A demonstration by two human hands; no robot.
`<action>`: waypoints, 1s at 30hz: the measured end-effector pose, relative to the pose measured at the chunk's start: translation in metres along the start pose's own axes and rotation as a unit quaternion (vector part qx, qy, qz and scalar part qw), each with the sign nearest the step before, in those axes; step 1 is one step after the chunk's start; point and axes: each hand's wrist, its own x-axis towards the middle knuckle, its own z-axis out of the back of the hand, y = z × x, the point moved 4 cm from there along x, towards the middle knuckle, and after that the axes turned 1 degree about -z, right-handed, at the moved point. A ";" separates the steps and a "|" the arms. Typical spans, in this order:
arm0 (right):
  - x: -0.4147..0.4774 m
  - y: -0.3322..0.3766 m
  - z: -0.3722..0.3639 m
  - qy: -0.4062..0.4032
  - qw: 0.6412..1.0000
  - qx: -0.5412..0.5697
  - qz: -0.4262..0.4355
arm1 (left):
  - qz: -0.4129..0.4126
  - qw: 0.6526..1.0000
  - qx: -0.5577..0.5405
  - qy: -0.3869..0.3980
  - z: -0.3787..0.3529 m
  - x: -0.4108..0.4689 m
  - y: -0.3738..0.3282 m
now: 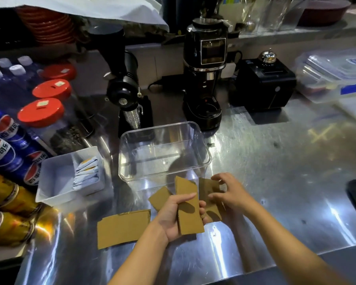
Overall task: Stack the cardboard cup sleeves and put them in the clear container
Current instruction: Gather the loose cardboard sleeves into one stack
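A small stack of sleeves (188, 206) is gripped on edge in the left hand (176, 214), lower centre of the frame, likely so the edges can be squared. The right hand (227, 192), fingers spread and gripping nothing, is reaching over another sleeve (209, 199) just right of the stack. One sleeve (122, 228) lies flat on the worktop (275, 182) to the lower left, not yet collected. The clear container (164, 150) stands empty at centre frame, close for the drop.
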 end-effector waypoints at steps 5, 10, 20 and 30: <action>0.002 -0.007 -0.016 0.070 0.987 -0.144 -0.004 | -0.009 1.000 -0.010 0.014 0.010 -0.008 -0.002; 0.003 -0.012 -0.018 0.047 0.980 -0.191 -0.006 | -0.037 0.999 -0.033 -0.019 0.016 -0.009 -0.004; -0.013 0.001 0.036 -0.064 0.959 0.277 0.016 | -0.023 0.999 -0.013 -0.035 0.022 -0.003 -0.005; -0.021 0.017 0.027 -0.050 0.936 0.347 0.007 | 0.012 0.997 0.077 -0.007 0.024 0.003 0.004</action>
